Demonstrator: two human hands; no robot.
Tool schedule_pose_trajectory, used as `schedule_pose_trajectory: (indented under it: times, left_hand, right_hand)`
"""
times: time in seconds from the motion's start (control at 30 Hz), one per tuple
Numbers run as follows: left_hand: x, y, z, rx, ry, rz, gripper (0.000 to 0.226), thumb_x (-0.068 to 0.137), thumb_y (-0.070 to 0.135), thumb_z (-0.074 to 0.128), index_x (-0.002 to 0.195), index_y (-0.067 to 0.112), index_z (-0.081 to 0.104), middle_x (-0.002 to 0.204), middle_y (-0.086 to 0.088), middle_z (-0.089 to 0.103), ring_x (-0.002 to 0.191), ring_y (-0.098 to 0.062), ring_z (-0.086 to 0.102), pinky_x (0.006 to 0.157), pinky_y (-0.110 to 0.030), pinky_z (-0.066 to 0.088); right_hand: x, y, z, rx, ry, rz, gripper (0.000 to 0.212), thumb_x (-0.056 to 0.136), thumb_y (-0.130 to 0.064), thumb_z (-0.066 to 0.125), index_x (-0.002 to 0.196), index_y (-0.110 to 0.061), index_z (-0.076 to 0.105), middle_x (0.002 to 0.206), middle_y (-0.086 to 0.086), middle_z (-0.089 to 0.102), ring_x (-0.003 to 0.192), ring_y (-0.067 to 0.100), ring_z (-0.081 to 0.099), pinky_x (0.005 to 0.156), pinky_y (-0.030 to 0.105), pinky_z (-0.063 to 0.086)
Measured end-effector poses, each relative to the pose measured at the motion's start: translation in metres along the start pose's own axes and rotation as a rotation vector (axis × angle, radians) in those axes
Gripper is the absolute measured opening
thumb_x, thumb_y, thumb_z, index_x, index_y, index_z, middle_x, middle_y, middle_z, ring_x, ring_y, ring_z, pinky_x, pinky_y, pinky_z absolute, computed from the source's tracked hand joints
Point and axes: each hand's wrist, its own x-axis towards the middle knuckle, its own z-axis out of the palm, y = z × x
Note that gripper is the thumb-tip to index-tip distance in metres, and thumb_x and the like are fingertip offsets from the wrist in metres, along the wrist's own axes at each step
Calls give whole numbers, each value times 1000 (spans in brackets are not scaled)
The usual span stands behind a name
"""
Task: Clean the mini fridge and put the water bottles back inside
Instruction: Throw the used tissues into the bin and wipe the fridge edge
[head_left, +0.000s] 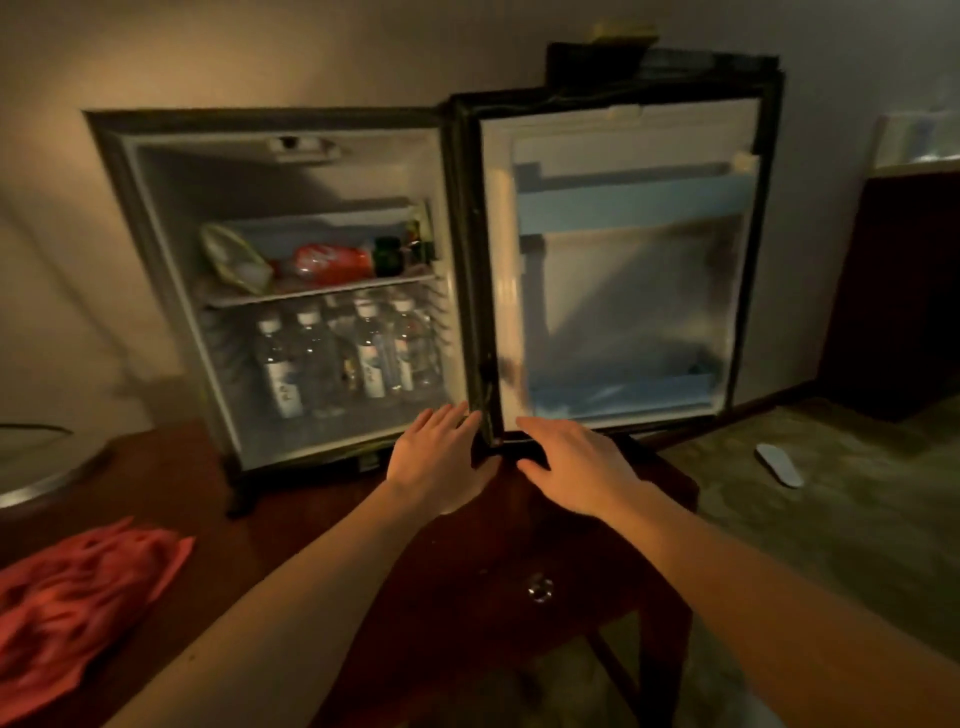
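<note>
The mini fridge (171, 249) stands open on a dark wooden table, its door (623, 291) swung wide to the right. Several clear water bottles (337, 358) with white caps stand on the fridge floor under the shelf. On the shelf lie a red packet (332, 262), a pale bag (234, 257) and a dark jar. My left hand (441, 457) hovers with straight fingers at the fridge's lower right corner, by the hinge. My right hand (571, 467) is spread flat just below the door's bottom edge. Neither hand holds anything.
A red cloth (78, 603) lies crumpled on the wooden table (467, 571) at the front left. A round metal tray (41, 467) sits at the left edge. Carpet with a pale slipper (779, 465) lies to the right, beside dark furniture (893, 291).
</note>
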Motion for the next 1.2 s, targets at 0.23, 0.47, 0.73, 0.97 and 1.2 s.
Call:
schedule_pose_trajectory:
  times: [0.23,0.47,0.73,0.97,1.2]
  left_hand:
    - [-12,-90,1,36,-9,-151,74,90,65,41,150,21,34,154,3,37,143,-15,30,117,-33,20]
    - [-24,-161,18,99,-50,-264,72,89,64,40,146,20,39,147,1,45,137,-17,38,116,-34,26]
    - [-18,-219,38,104,-13,-367,66,89,65,37,139,24,46,137,2,53,124,-19,50,102,-34,39]
    - [3,-247,49,-15,-25,-383,66,84,64,42,141,32,31,140,4,47,120,-25,54,85,-41,50]
    - [8,-258,66,-45,61,-373,57,83,61,45,134,38,30,140,8,42,129,-19,46,83,-40,51]
  right_hand:
    - [64,-61,34,51,-89,-103,60,95,-48,52,149,-28,33,146,-3,47,131,20,46,100,41,45]
    - [134,-103,65,106,-112,-91,43,93,-47,52,131,-28,49,119,0,63,108,24,60,74,35,47]
    - [203,-146,95,210,-120,-10,58,93,-41,56,145,-40,30,115,3,65,102,27,63,77,35,50]
    - [248,-158,106,239,-157,-45,58,99,-37,45,148,-41,15,126,4,63,107,27,63,76,36,48]
    - [283,-163,125,326,-130,-31,49,99,-33,47,145,-28,31,129,10,60,108,32,62,88,48,51]
